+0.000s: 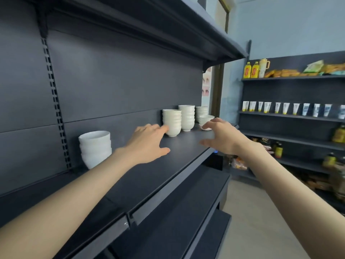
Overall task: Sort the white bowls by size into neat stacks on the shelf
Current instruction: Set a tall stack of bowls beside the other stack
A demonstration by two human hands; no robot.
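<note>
White bowl stack [172,122], left hand [149,144] beside, right hand [222,137] spread

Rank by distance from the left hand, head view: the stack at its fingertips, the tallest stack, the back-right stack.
1. Fingertip stack, just right of the left hand.
2. Tallest stack, behind it, further right.
3. Back-right stack, at the end of the shelf.

Masked by the right hand [222,137]: near side of the low bowl stack [207,118] at the far end of the shelf [186,144]. Impossible to tell whether touching: left hand [149,144] fingertips [164,129] at the tall bowl stack [172,121]. Cropped at the bottom edge: left forearm [74,193] and right forearm [298,193]. Blurred beyond reading: labels on the tubes [285,108] and yellow bottles [251,70], far right.
</note>
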